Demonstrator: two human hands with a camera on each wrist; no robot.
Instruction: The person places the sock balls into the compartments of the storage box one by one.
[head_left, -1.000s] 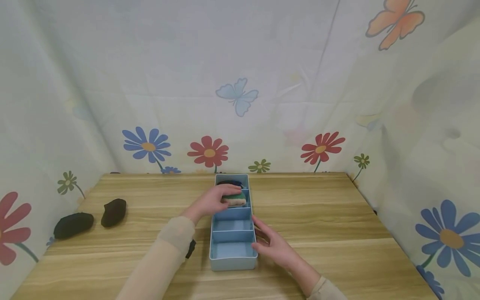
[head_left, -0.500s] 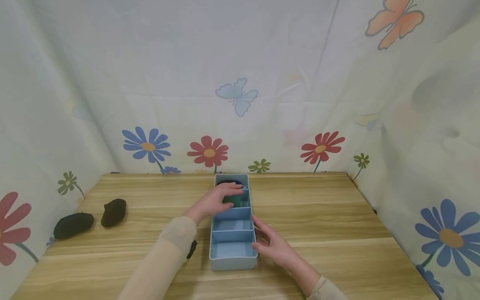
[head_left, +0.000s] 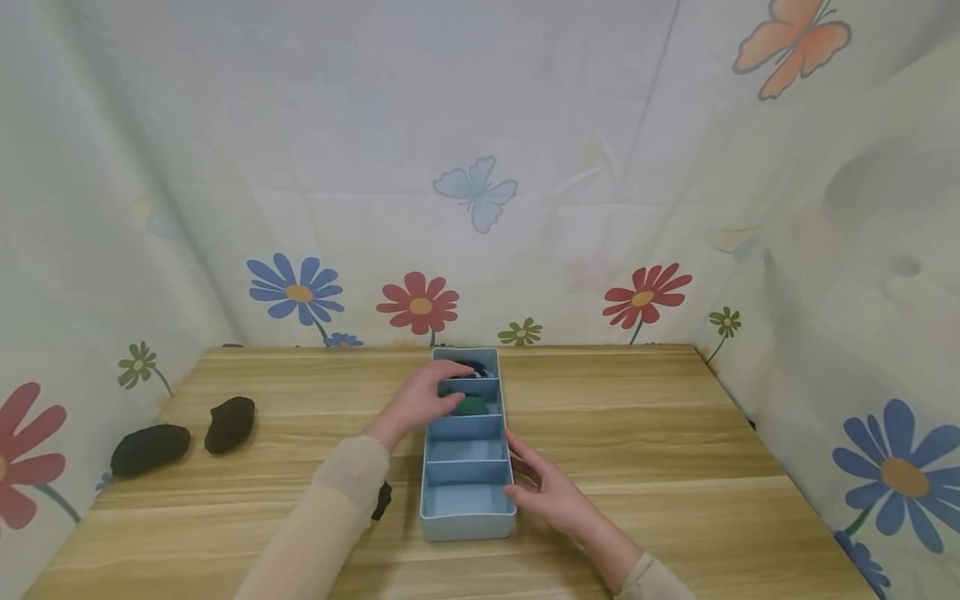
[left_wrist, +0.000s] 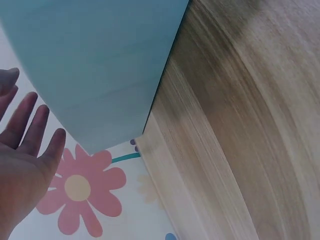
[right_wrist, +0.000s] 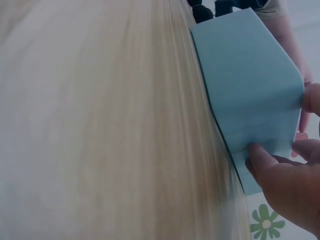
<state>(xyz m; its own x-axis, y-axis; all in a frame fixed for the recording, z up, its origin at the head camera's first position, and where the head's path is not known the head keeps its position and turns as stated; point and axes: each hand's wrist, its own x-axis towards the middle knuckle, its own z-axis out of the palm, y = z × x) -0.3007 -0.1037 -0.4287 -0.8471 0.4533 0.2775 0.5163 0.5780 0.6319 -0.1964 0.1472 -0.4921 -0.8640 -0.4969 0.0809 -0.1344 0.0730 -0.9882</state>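
A light blue divided box [head_left: 465,527] stands lengthwise on the table. In its second compartment from the back lies a soft-looking green bundle [head_left: 472,407]; a dark navy bundle [head_left: 476,367] sits in the rearmost one, partly hidden. My left hand [head_left: 420,400] hovers over these two compartments, its thumb apart from the fingers and nothing held. The left wrist view shows that hand [left_wrist: 25,165] with spread fingers beyond the box wall [left_wrist: 100,65]. My right hand [head_left: 551,492] rests against the box's right side. In the right wrist view, its fingertips [right_wrist: 256,150] touch the outer wall.
Two black, rounded bundles, one nearer [head_left: 150,450] and one farther [head_left: 230,425], lie at the table's left. A small black piece [head_left: 382,500] shows beside the left sleeve. A flowered curtain [head_left: 480,275] hangs behind the wooden table [head_left: 637,450].
My left hand has let go of the green and cream bundle, which now lies lower in the second compartment. The hand has drawn slightly left. My right hand has stayed at the box.
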